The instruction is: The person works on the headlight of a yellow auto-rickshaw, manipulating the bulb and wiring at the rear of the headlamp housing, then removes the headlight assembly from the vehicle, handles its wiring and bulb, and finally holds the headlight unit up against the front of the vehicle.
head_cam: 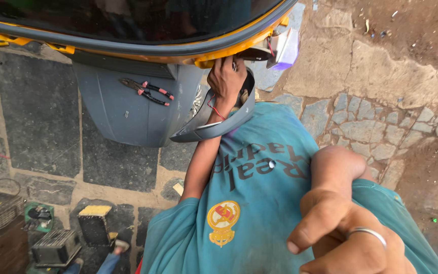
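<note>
My left hand (226, 76) reaches up under the yellow rim (229, 50) of a vehicle's front. Its fingers are curled on the dark round headlight housing (248, 89). A thin red wire (214, 109) runs along that wrist. A loose grey bezel (214, 129) hangs below the hand. My right hand (343, 236) is raised close to the camera at the lower right, with a silver ring on one finger. Its fingers are curled and nothing shows in them. Pliers (147, 91) with red and black handles lie on the grey front panel (117, 119). My teal shirt (259, 203) fills the lower middle.
A small white and violet lamp (285, 50) sticks out at the rim's right end. On the stone paving at the lower left stand a grey ribbed box (54, 247) and a dark box with a yellow top (94, 220). A sandalled foot (120, 247) shows beside them.
</note>
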A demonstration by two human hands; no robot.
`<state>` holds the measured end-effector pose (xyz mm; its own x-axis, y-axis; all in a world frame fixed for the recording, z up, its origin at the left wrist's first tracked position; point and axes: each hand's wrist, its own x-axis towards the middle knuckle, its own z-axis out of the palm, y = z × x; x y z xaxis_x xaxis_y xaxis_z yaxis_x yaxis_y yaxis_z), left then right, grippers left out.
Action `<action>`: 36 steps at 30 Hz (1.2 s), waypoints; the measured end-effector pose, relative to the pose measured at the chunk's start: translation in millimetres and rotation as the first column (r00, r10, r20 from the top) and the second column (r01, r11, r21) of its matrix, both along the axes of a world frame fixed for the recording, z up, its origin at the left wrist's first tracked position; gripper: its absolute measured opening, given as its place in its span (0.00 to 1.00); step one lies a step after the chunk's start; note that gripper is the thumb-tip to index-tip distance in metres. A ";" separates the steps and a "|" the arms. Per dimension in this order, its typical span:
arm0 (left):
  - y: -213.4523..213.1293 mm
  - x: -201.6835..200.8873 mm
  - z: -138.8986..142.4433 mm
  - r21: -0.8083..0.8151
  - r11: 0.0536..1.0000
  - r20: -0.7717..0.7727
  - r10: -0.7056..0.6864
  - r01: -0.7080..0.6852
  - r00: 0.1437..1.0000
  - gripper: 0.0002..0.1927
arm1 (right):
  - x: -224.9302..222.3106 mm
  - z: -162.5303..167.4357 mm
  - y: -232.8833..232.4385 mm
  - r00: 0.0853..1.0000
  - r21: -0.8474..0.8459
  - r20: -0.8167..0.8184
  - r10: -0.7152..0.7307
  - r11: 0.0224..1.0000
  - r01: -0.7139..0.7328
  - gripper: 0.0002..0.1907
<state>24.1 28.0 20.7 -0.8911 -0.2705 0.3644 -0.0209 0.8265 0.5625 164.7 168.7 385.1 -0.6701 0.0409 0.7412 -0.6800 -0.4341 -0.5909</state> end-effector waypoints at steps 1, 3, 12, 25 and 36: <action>0.0 -0.1 0.5 -0.003 1.000 -0.011 -0.001 0.001 1.000 0.07 | 5.5 6.1 2.7 0.982 0.115 0.190 -0.016 0.993 -0.006 0.19; -1.3 -2.3 -1.1 -0.009 1.000 0.000 0.010 -0.010 1.000 0.09 | 3.8 -2.9 6.1 0.982 0.133 0.180 0.057 0.988 -0.082 0.19; -3.9 -3.4 -5.7 0.223 0.973 0.084 0.036 -0.054 0.996 0.08 | -11.2 -46.0 15.8 0.979 0.141 0.084 0.186 0.970 -0.196 0.10; -33.4 26.7 -20.2 0.431 0.902 0.138 -0.061 -0.005 0.988 0.07 | -122.9 -313.8 -37.0 0.434 0.289 0.886 -0.162 0.925 -0.246 0.09; -55.6 37.5 -29.5 0.411 0.910 0.039 -0.064 0.042 0.997 0.08 | -125.4 -375.5 -77.1 0.407 0.517 0.792 -0.454 0.854 -0.053 0.11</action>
